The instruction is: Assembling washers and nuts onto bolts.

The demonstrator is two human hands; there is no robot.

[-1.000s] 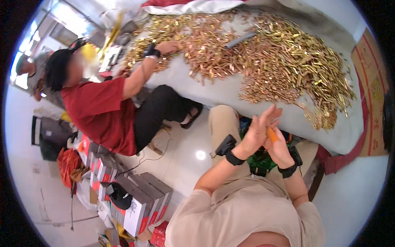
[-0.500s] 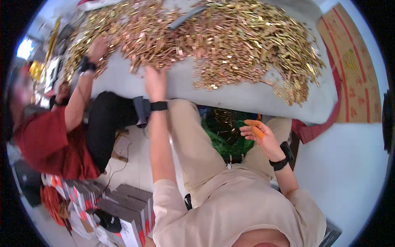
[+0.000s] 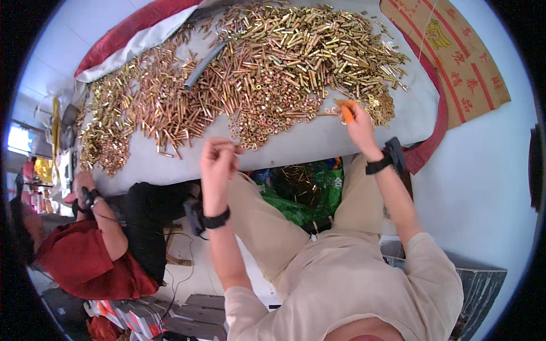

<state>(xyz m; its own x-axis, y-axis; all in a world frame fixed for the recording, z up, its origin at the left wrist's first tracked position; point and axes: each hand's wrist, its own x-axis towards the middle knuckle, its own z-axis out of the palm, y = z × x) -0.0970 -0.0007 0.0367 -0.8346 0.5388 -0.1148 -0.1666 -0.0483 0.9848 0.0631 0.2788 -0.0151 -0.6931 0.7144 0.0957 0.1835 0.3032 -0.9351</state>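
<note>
A broad pile of gold-coloured metal tubes and rods (image 3: 290, 42) covers the padded grey tabletop (image 3: 187, 166). Small hex nuts and rings (image 3: 253, 133) gather along its front edge. My left hand (image 3: 219, 162) is over the table's front edge beside these nuts, fingers curled and closed; what they hold, if anything, is too small to make out. At the pile's right part is my right hand (image 3: 359, 125), with orange covers on some fingers. Its fingers are bent together, their tips by the end of a slim gold-coloured rod (image 3: 325, 113).
A grey tube (image 3: 205, 65) lies across the pile. Below the table, between my knees, is a green bag (image 3: 296, 213) with metal pieces inside. A person in a red shirt (image 3: 85, 261) sits at the left, hands near the table edge. Cardboard (image 3: 463, 74) leans at the right.
My view has shifted. My right hand has risen from over the bag to the pile's edge. My left hand has drawn back to the table's front edge; the co-worker's arm has left the pile.
</note>
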